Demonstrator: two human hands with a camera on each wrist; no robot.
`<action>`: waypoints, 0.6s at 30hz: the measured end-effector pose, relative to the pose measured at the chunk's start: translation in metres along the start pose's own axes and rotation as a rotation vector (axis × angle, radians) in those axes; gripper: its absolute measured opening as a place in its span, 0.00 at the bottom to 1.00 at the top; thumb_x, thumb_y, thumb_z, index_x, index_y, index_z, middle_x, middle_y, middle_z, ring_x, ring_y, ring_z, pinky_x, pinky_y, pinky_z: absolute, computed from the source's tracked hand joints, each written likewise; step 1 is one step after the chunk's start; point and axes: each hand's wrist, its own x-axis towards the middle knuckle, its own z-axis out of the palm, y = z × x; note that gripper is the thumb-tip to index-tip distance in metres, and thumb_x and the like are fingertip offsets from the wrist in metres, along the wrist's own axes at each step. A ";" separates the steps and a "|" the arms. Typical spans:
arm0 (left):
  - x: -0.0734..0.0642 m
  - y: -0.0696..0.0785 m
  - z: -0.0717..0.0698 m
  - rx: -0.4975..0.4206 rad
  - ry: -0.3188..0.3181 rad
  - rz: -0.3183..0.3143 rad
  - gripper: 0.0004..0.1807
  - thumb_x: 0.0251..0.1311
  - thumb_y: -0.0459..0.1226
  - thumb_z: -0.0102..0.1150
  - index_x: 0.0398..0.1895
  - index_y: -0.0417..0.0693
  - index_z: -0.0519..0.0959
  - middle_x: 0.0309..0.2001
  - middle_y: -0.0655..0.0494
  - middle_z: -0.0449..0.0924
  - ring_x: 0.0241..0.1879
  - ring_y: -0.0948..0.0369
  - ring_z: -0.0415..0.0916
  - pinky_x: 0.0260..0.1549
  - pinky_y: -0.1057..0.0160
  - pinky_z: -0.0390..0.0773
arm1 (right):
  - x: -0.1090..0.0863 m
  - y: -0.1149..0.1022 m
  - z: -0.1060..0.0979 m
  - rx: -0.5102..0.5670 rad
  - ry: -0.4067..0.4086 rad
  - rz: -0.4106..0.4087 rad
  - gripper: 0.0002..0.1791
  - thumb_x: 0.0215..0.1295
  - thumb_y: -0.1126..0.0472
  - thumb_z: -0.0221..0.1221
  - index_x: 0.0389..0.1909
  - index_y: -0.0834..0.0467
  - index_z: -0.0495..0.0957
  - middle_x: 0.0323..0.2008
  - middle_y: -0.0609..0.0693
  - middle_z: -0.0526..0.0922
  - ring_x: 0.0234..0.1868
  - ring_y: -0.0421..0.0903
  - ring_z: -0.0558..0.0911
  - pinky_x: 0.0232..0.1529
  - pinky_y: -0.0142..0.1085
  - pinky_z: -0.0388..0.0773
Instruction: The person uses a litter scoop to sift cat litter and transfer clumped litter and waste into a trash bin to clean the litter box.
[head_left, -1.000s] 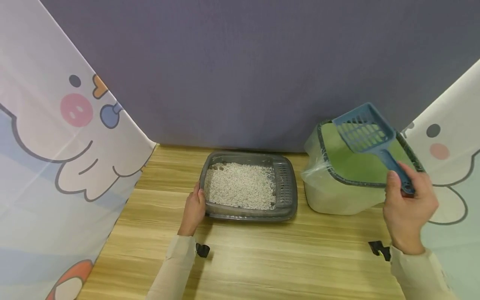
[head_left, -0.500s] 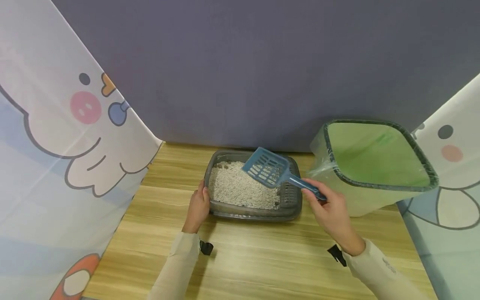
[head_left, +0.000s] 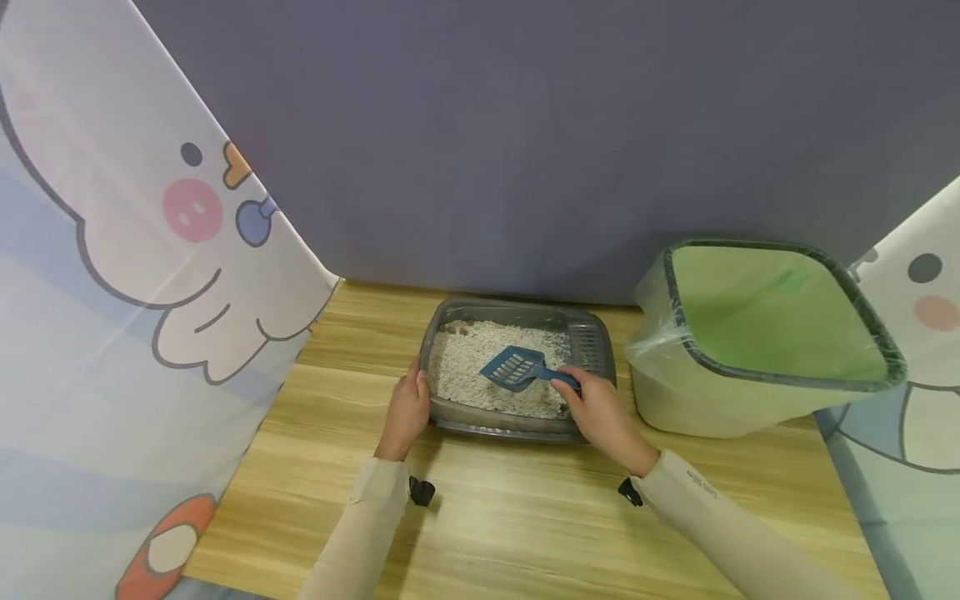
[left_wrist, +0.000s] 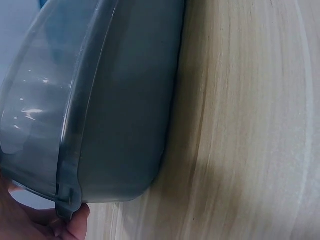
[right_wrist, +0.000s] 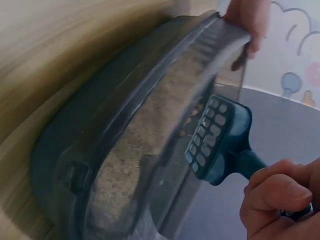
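Note:
A grey litter box (head_left: 502,427) filled with pale litter (head_left: 467,375) sits on the wooden tabletop. Dark clumps (head_left: 457,327) lie in its back left corner, and a few show near the front right one. My left hand (head_left: 407,408) grips the box's left rim; the left wrist view has that hand (left_wrist: 37,220) at the rim's corner. With my right hand (head_left: 606,423) I hold a blue slotted litter scoop (head_left: 515,368) by its handle. Its head is over the litter, pointing left, and in the right wrist view the scoop (right_wrist: 225,137) appears above the litter with bare slots.
Right of the box stands a pale green bin (head_left: 693,408), lined with a clear bag under a dark rim. A grey wall (head_left: 465,167) rises behind the table (head_left: 517,517). Cartoon-printed panels (head_left: 112,292) flank both sides.
My right hand has brought the scoop left from above the bin, then down over the litter. The left hand keeps its grip on the box rim. The head view has shifted slightly.

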 end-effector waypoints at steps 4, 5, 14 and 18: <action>0.000 0.001 0.001 -0.002 0.002 -0.002 0.26 0.75 0.42 0.30 0.70 0.37 0.58 0.51 0.27 0.72 0.51 0.35 0.69 0.50 0.39 0.66 | 0.022 0.003 0.012 -0.014 -0.062 0.038 0.21 0.73 0.53 0.48 0.57 0.63 0.72 0.12 0.48 0.68 0.09 0.42 0.60 0.14 0.36 0.62; 0.000 0.002 0.001 -0.002 0.002 -0.003 0.26 0.75 0.42 0.31 0.70 0.37 0.58 0.51 0.27 0.72 0.51 0.35 0.69 0.49 0.39 0.67 | 0.028 0.003 0.015 -0.017 -0.077 0.044 0.21 0.74 0.53 0.48 0.57 0.64 0.72 0.12 0.48 0.67 0.09 0.42 0.60 0.15 0.37 0.62; 0.001 0.003 0.001 0.022 0.017 0.007 0.25 0.75 0.40 0.32 0.69 0.36 0.59 0.47 0.27 0.74 0.48 0.36 0.71 0.48 0.39 0.68 | 0.071 0.002 0.034 -0.034 -0.130 0.033 0.21 0.74 0.53 0.47 0.54 0.66 0.73 0.11 0.49 0.66 0.09 0.42 0.59 0.16 0.36 0.63; 0.000 0.002 0.000 0.038 0.023 0.015 0.25 0.75 0.40 0.32 0.69 0.35 0.59 0.47 0.27 0.73 0.49 0.35 0.71 0.48 0.39 0.68 | 0.088 0.001 0.038 -0.073 -0.117 0.026 0.18 0.74 0.56 0.48 0.51 0.67 0.75 0.10 0.48 0.64 0.09 0.41 0.60 0.16 0.35 0.62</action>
